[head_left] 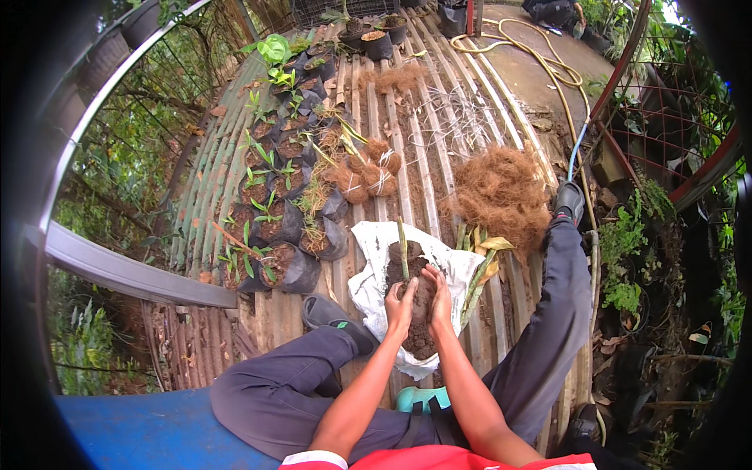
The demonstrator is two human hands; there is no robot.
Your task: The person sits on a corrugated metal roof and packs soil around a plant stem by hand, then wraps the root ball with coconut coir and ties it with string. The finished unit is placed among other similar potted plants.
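Observation:
My left hand point(400, 307) and my right hand point(440, 301) cup a clump of dark soil point(421, 301) from both sides, fingers bent round it and pointing away from me. A narrow, upright green leaf cutting point(403, 249) rises from the soil by my left fingertips. Its lower end is hidden. Beneath the hands, more loose soil point(421, 343) lies on an opened white sack point(368, 286). Long green and yellowed leaves point(478, 278) stick out along the sack's right edge.
Black bags of seedlings point(290, 268) line the left. Fibre-wrapped balls point(380, 176) tied with string lie ahead, with a brown heap of coconut fibre point(501, 192) to their right. A hose point(576, 78) curls at the far right. My legs flank the sack on ridged sheeting point(427, 188).

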